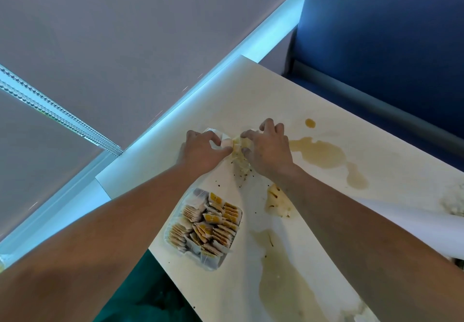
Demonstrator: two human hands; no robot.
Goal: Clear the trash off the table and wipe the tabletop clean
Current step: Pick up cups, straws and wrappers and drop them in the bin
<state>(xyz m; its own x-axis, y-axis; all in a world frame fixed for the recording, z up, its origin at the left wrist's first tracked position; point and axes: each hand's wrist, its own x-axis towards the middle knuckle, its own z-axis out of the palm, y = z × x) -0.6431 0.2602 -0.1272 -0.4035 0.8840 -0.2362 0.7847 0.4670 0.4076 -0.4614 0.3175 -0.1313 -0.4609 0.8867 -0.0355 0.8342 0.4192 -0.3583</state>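
Cream tabletop [253, 95], on which I see the left hand [200, 152] and right hand [270, 152] both pinching one crumpled, stained paper wad [239, 154] with curled fingers, brown spill [322, 154] at its 3 o'clock, tea-bag tray [211, 267] at its 7 o'clock.

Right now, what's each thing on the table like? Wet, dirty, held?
Left grip, pinching the crumpled tissue.
Right grip, curled round the same tissue.
Crumpled tissue, stained yellow, bunched between both grips.
Soggy wad, stained, lying by the right forearm.
Far spill, brown, unwiped.
Near spill, brown, unwiped.
Tea bag tray, full, untouched.
Table, dirty, speckled with crumbs.
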